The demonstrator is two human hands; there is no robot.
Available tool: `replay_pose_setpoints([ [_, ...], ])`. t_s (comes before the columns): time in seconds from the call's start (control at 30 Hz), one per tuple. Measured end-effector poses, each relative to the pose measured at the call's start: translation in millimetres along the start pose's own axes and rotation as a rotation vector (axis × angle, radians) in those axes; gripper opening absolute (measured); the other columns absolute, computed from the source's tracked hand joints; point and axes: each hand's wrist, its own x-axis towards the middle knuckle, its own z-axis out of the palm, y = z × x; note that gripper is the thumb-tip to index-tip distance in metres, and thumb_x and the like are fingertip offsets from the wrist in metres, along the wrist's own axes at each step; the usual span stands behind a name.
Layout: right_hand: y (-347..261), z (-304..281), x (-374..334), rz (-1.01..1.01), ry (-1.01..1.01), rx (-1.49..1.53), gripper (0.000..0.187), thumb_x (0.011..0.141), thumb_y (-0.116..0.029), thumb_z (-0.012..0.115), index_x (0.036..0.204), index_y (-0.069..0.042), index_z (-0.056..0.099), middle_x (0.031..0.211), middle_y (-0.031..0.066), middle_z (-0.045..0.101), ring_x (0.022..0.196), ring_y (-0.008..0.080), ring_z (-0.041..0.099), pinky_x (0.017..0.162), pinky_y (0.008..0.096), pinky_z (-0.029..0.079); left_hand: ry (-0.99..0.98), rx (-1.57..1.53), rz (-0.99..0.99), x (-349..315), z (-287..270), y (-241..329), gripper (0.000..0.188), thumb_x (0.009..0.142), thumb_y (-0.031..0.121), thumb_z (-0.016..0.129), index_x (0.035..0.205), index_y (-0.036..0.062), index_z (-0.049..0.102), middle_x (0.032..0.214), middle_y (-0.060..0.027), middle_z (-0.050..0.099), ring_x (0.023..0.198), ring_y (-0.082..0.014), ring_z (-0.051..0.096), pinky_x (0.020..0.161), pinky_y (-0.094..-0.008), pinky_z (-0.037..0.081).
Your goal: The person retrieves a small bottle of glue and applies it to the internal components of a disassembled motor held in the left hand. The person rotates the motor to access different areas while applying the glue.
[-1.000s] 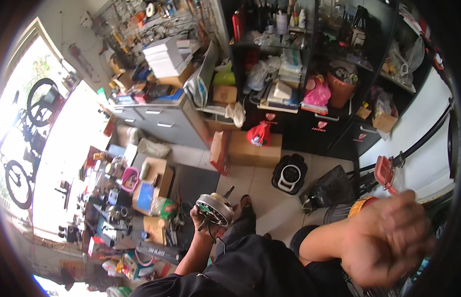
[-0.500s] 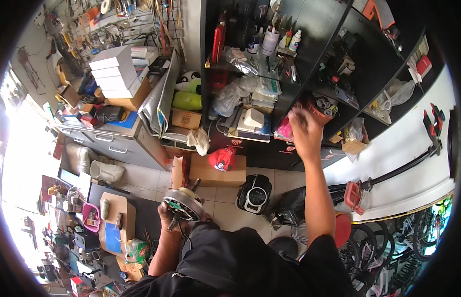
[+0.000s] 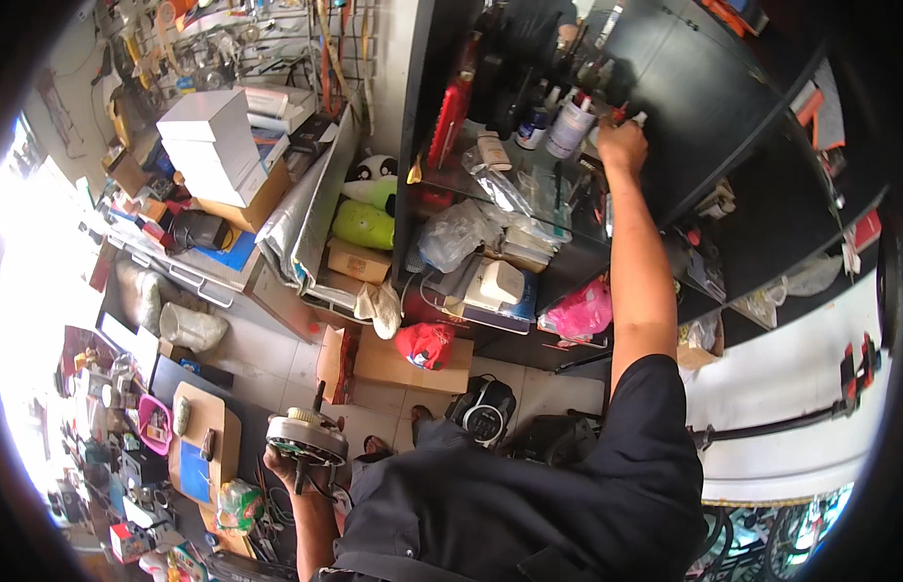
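Observation:
At the lower left, my left hand [image 3: 277, 462] is closed on a round hub motor [image 3: 306, 441] with a metal rim, an axle rod and a dangling cable. Higher up at the right, my right hand [image 3: 623, 150] reaches into the black shelving unit, its fingers bent among the small bottles. A white cap [image 3: 640, 118] shows beside its knuckles. Whatever lies within those fingers is hidden. Left of this hand stand a large white bottle [image 3: 571, 128] and a dark-labelled bottle [image 3: 534, 128] on the glass shelf [image 3: 543, 179].
Below the glass shelf lie clear plastic bags [image 3: 458, 233], a white device [image 3: 495, 283] and a pink bag [image 3: 580, 310]. A cardboard box [image 3: 393, 364] with a red cap [image 3: 425, 346] stands on the floor. White boxes [image 3: 207, 145] are stacked at the left, above a cluttered workbench.
My right hand has risen from beside the pink bag to the bottles on the shelf above. My left hand has moved left and down with the hub motor. The view has shifted.

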Motion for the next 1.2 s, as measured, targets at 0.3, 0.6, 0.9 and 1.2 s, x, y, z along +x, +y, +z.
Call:
replay_pose_setpoints([
  [0.3, 16, 0, 23, -0.366, -0.069, -0.073, 0.039, 0.093, -0.044, 0.061, 0.105, -0.012, 0.081, 0.107, 0.0197, 0.076, 0.097, 0.0403, 0.073, 0.083, 0.0495, 0.057, 0.373, -0.03, 0.148, 6, 38, -17, 0.051, 0.09, 0.033, 0.062, 0.131, 0.0027, 0.062, 0.125, -0.017, 0.068, 0.112, -0.0386, 0.066, 0.099, -0.056, 0.055],
  [0.6, -23, -70, -169, -0.289, -0.518, 1.346, 0.034, 0.103, -0.02, 0.062, 0.104, 0.013, 0.064, 0.095, 0.0208, 0.067, 0.076, 0.0304, 0.066, 0.064, 0.0381, 0.053, 0.126, -0.032, 0.349, -44, 1, 2, 0.056, 0.085, 0.024, 0.08, 0.134, 0.0133, 0.055, 0.124, -0.0104, 0.067, 0.114, -0.0278, 0.069, 0.1, -0.0475, 0.059],
  [0.9, -108, -83, -442, -0.359, -1.376, 1.262, 0.016, 0.108, -0.01, 0.051, 0.116, 0.002, 0.058, 0.099, 0.0133, 0.065, 0.077, 0.019, 0.066, 0.065, 0.0305, 0.056, 0.378, 0.143, 0.577, -144, -56, 38, 0.065, 0.08, 0.02, 0.082, 0.137, 0.0054, 0.054, 0.124, -0.0141, 0.067, 0.113, -0.0284, 0.069, 0.101, -0.0461, 0.058],
  [1.2, -167, -100, -536, -0.647, -1.556, 1.236, 0.02, 0.106, -0.01, 0.062, 0.12, 0.003, 0.063, 0.084, 0.0012, 0.062, 0.062, 0.0038, 0.05, 0.055, 0.0186, 0.039, 0.561, 0.084, 0.791, -250, -93, 36, 0.064, 0.08, 0.018, 0.081, 0.138, 0.0066, 0.057, 0.123, -0.0149, 0.068, 0.112, -0.0294, 0.069, 0.101, -0.045, 0.058],
])
